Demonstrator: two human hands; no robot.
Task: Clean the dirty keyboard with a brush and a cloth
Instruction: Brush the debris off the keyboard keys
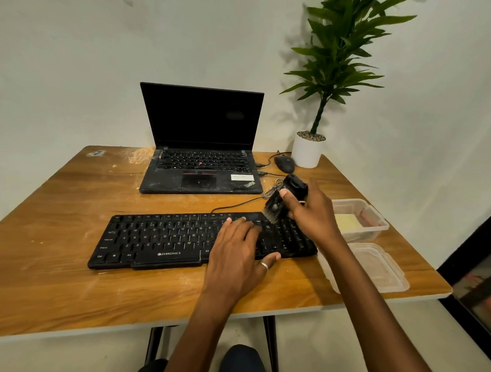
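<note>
open laptop (201, 156), mouse (285, 163), potted plant (308, 152)

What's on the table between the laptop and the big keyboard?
Just a thin black cable on bare table, seen in the head view.

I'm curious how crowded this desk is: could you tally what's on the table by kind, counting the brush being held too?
Laptop: 1
Zebronics keyboard: 1
Computer mouse: 1
Potted plant: 1
Brush: 1
Clear plastic tub: 1
Clear plastic lid: 1
Total: 7
</note>
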